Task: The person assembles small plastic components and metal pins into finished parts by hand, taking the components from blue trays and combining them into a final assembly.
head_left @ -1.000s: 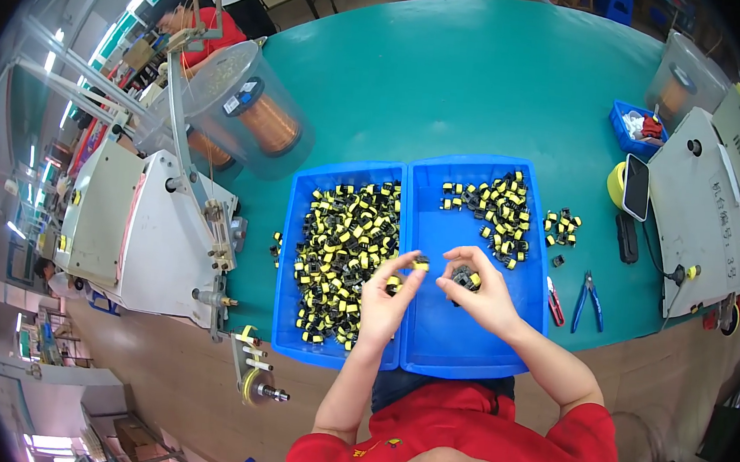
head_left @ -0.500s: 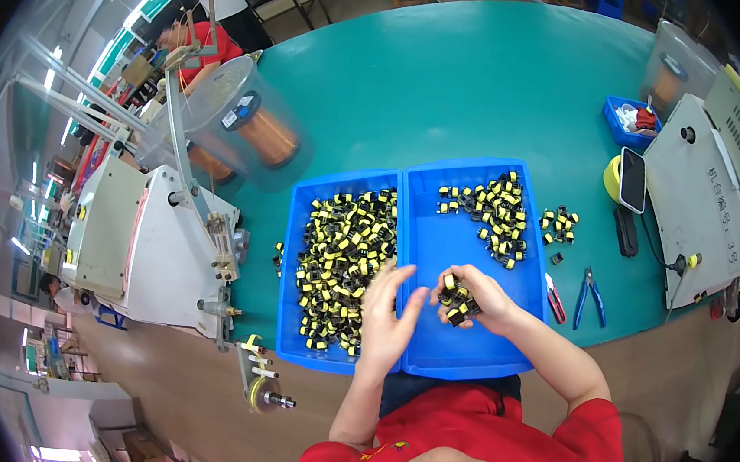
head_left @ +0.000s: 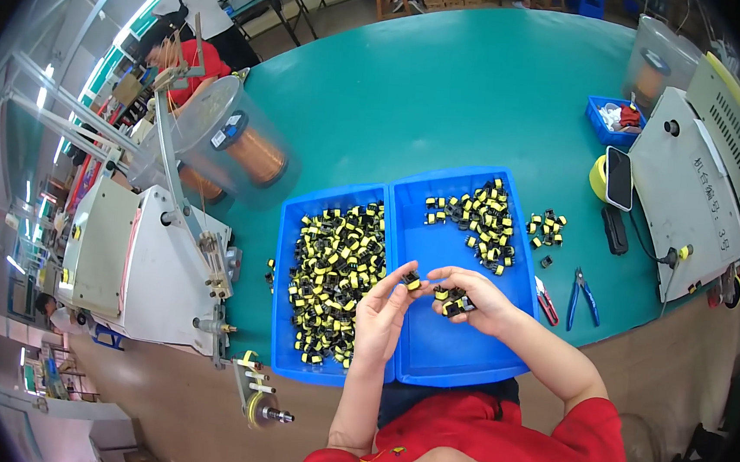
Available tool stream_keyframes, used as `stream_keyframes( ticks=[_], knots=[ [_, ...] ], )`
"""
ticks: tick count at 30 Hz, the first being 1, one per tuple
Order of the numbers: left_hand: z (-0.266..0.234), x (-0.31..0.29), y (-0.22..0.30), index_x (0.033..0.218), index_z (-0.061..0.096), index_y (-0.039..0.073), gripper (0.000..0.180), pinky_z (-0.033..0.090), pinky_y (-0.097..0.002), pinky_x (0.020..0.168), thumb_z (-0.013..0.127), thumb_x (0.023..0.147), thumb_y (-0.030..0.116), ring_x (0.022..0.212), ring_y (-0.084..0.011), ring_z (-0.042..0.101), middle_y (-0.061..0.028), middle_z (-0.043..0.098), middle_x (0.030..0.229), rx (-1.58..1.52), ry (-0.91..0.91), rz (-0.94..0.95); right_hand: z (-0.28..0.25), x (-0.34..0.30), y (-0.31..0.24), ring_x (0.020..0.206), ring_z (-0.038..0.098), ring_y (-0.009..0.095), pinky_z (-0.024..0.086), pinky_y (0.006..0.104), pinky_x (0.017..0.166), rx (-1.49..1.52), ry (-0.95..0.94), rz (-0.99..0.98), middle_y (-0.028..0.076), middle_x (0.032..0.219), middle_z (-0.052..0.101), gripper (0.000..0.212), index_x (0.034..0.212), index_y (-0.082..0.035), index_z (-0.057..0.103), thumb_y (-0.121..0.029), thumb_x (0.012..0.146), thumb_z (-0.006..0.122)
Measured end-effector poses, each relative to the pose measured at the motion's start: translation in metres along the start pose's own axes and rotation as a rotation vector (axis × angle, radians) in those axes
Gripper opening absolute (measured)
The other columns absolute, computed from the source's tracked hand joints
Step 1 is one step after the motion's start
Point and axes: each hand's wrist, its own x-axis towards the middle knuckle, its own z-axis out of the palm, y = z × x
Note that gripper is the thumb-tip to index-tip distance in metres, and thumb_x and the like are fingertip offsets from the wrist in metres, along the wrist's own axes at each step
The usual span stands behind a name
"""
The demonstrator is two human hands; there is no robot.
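Observation:
My left hand (head_left: 380, 319) pinches one small black coil bobbin (head_left: 411, 280) with a yellow tape band between thumb and fingertips. Close beside it, my right hand (head_left: 479, 299) is curled round several more of these taped bobbins (head_left: 454, 303). Both hands are above the inner edges of two blue trays standing side by side. The left tray (head_left: 281, 346) is heaped with the same bobbins (head_left: 336, 272). In the right tray (head_left: 455, 359), a looser group (head_left: 491, 219) lies toward the far right, with bare blue floor in front.
Right of the trays are a few loose bobbins (head_left: 547, 228), red-handled snips (head_left: 547, 301), blue-handled pliers (head_left: 584, 300), a phone (head_left: 619, 177) and a grey machine (head_left: 695, 187). A winding machine (head_left: 171, 276) and copper wire spool (head_left: 259, 154) are at left. A co-worker in red (head_left: 196, 65) sits beyond.
My left hand was open and blurred by motion; now it pinches a bobbin close to my right hand. The right hand still holds its handful. The whole view has shifted slightly.

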Motion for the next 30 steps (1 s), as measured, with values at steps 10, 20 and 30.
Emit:
stream_keyframes(
  ticks=[10,20,30],
  knots=[
    [-0.006,0.001,-0.006,0.112,0.048,-0.002,0.024,0.045,-0.0253,0.075,0.048,0.091,0.010,0.085,-0.0151,0.056,-0.0098,0.055,0.099,-0.181,0.022,-0.207,0.009,-0.005,-0.004,0.064,0.060,0.013,0.037,0.0189,0.041,-0.088,-0.039,-0.161,0.009,0.128,0.047,0.042,0.130,-0.005,0.038,-0.018,0.091,0.036],
    [0.004,-0.003,-0.013,0.107,0.051,-0.001,0.026,0.041,-0.0202,0.063,0.059,0.083,0.004,0.072,-0.0083,0.050,-0.0061,0.055,0.092,0.255,0.053,-0.005,0.009,-0.002,0.003,0.080,0.060,0.015,0.044,0.0232,0.052,-0.115,-0.008,-0.099,0.007,0.120,0.052,0.037,0.123,-0.006,0.046,-0.029,0.094,0.038],
    [-0.010,0.001,-0.004,0.122,0.043,-0.006,0.036,0.041,-0.0224,0.063,0.045,0.092,0.014,0.074,-0.0129,0.050,-0.0097,0.056,0.104,-0.346,-0.028,-0.330,-0.002,0.006,0.007,0.098,0.057,0.024,0.050,0.0334,0.079,0.348,0.058,-0.066,0.016,0.108,0.055,0.026,0.108,0.001,0.050,-0.010,0.085,0.052]
  ],
)
